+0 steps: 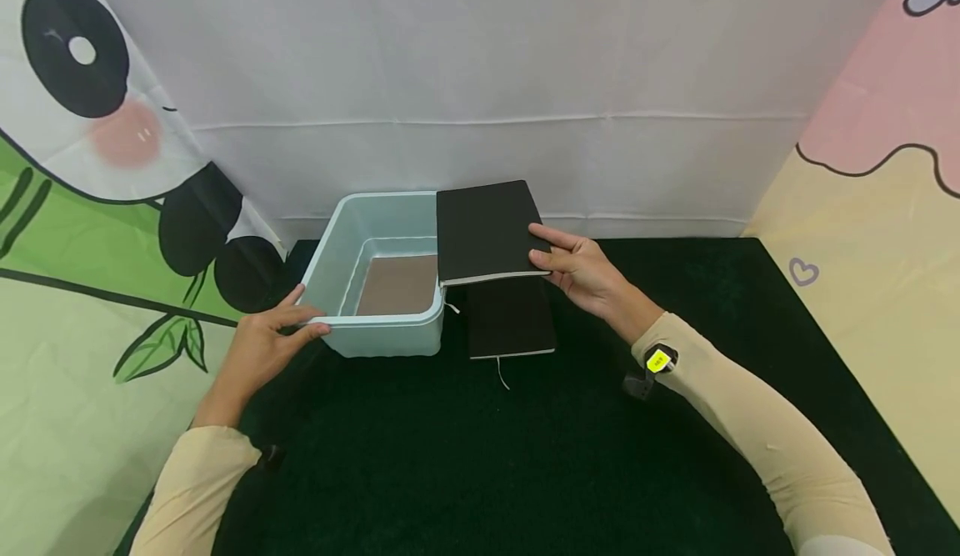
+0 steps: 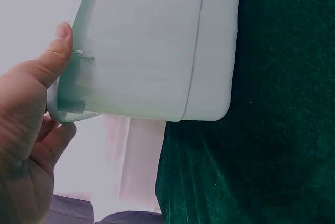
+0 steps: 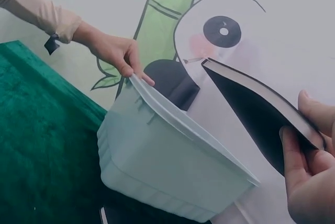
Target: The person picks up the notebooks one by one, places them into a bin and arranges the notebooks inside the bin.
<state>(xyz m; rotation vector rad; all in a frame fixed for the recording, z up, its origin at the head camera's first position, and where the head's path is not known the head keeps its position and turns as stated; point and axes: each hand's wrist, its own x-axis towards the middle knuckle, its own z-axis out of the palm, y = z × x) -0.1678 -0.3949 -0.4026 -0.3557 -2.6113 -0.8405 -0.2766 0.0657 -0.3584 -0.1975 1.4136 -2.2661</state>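
Observation:
A light blue plastic bin (image 1: 384, 339) stands on the dark green cloth, a flat grey-brown panel (image 1: 397, 285) showing on its floor. My left hand (image 1: 273, 339) grips the bin's near left corner, thumb and fingers on either side of the rim. In my right hand (image 1: 581, 277) is a black notebook (image 1: 491, 231), pinched by its right edge. It is raised beside the bin and overlaps the bin's right rim in the head view. A second black notebook (image 1: 512, 323) lies on the cloth right of the bin, partly hidden under the raised one, its white ribbon (image 1: 502, 373) trailing forward.
Dark green cloth (image 1: 480, 464) covers the table. A white fabric backdrop (image 1: 510, 81) rises behind the bin, with a panda-printed sheet (image 1: 112, 231) on the left and a pink and yellow one (image 1: 862, 231) on the right. A watch (image 1: 660, 360) sits on my right wrist.

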